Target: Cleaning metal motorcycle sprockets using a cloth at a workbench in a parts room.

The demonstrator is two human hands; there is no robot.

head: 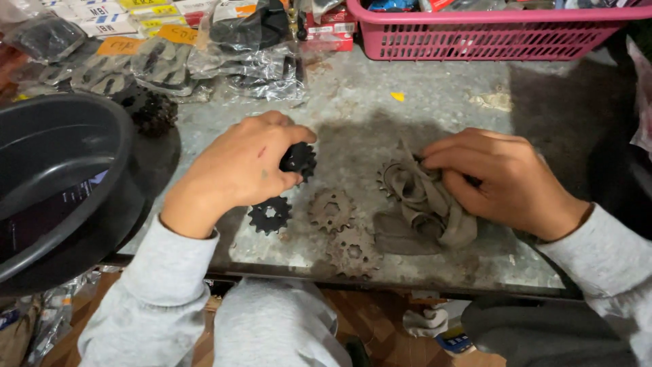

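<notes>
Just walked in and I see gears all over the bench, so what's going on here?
A person sits at a metal table. The left hand has its grip on a black sprocket. The right hand presses a grimy rag around a rusty sprocket. Another black one and two rusty ones lie flat between the hands. A dark tub sits at the left, a pink basket at the back.

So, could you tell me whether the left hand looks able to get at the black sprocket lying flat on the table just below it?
Probably yes: the black sprocket lies uncovered right beside the left hand, though that hand already holds another black sprocket.
</notes>
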